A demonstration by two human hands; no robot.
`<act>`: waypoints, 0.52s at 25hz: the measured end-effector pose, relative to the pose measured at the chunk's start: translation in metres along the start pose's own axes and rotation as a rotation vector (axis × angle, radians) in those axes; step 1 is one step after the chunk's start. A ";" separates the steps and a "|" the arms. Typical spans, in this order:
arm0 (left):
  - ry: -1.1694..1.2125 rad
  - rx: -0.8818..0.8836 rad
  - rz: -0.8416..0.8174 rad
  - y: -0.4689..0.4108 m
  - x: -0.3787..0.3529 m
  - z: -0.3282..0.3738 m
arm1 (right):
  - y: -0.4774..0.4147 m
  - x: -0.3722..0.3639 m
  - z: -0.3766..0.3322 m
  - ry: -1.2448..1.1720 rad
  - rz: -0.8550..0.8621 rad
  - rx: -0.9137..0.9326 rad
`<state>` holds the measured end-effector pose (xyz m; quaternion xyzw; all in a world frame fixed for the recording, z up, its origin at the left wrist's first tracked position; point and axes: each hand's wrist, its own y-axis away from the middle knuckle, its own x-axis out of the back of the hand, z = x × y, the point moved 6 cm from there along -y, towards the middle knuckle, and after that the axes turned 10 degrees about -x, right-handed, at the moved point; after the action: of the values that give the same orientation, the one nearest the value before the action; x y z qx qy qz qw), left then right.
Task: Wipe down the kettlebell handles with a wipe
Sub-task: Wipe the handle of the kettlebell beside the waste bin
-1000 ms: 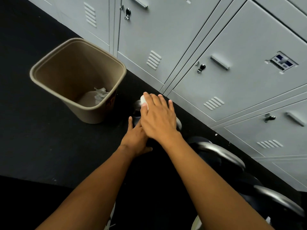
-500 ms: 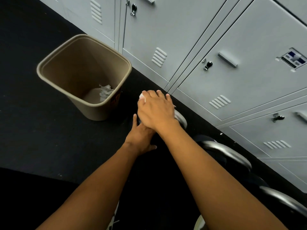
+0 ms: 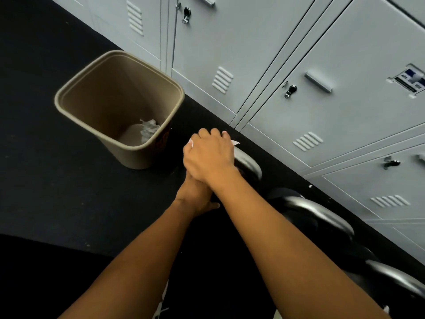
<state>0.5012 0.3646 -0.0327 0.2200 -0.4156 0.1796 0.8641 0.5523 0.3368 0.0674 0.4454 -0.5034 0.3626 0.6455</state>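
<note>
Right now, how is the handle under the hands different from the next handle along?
The far handle is half hidden under the right hand and its wipe; the middle handle is bare and untouched. The far handle is nearer the bin than the middle handle. Both are shiny silver arches.

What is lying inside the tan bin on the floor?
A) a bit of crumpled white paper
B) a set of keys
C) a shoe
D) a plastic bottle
A: a bit of crumpled white paper lies at the bottom of the bin, and nothing else shows inside it.
</note>
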 end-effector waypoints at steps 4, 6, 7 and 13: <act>0.081 -0.020 0.183 0.004 0.012 0.004 | 0.033 -0.003 0.032 -0.111 0.106 0.046; -0.067 -0.096 0.094 0.001 0.006 0.003 | 0.030 -0.002 0.053 -0.254 0.072 -0.053; -0.106 -0.093 0.060 0.001 0.004 0.001 | 0.025 -0.003 0.054 -0.301 0.053 -0.103; 0.065 -0.035 0.170 0.009 0.019 0.016 | 0.064 -0.012 0.038 -0.124 0.159 -0.046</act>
<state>0.4973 0.3659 -0.0066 0.1628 -0.4075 0.2520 0.8625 0.4779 0.3223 0.0726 0.4108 -0.5845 0.3725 0.5923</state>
